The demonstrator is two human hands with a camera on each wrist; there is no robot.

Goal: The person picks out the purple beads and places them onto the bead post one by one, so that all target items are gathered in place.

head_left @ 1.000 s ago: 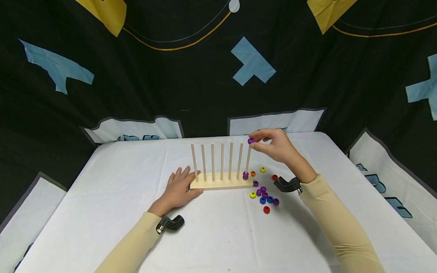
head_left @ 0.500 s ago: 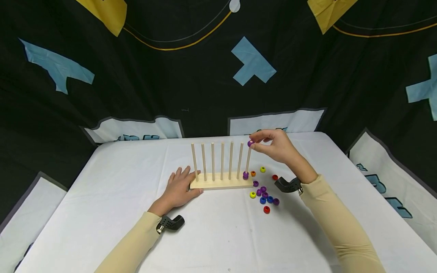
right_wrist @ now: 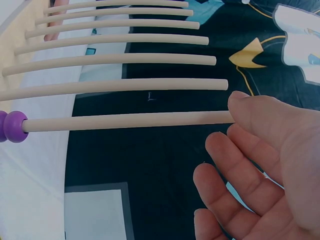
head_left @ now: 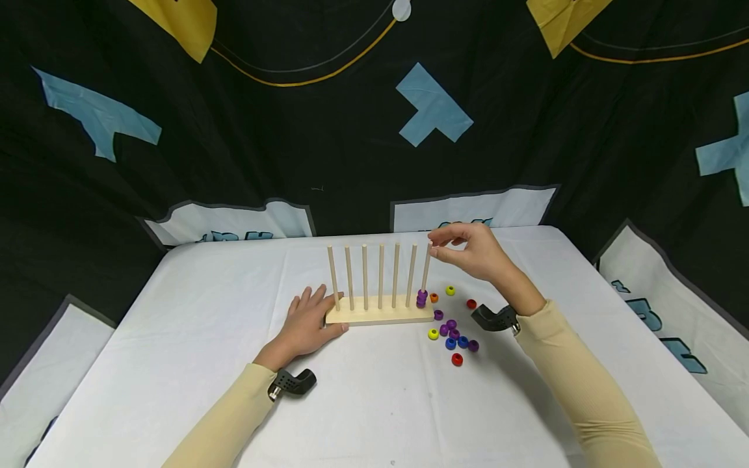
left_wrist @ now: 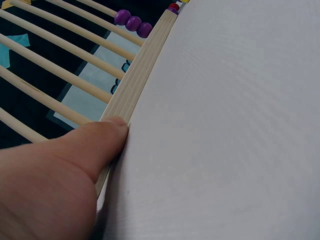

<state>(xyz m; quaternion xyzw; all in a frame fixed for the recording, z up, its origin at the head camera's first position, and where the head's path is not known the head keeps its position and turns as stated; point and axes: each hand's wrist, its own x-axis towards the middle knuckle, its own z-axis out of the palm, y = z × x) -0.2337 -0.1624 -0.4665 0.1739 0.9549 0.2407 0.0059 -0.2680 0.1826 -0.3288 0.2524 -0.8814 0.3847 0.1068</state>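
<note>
A wooden peg stand (head_left: 378,316) with several upright pegs sits on the white table. My left hand (head_left: 309,326) holds its left end, thumb along the front edge and index finger at the back. In the left wrist view the thumb (left_wrist: 107,137) presses the base's edge. Purple beads (head_left: 421,298) are stacked low on the rightmost peg; the left wrist view shows three there (left_wrist: 133,23). My right hand (head_left: 473,248) is at that peg's top, fingers loosely bent with no bead between them. In the right wrist view the thumb (right_wrist: 242,105) is by the peg's tip.
Loose beads lie right of the stand: several purple ones (head_left: 443,330), blue (head_left: 450,343), yellow (head_left: 433,333), red (head_left: 457,359) and orange (head_left: 433,298). A dark curtain (head_left: 351,149) hangs behind the table (head_left: 374,403).
The purple bead between my right thumb and fingers went onto the rightmost peg's tip, was let go, and dropped down onto the bead below. The left hand stayed put.
</note>
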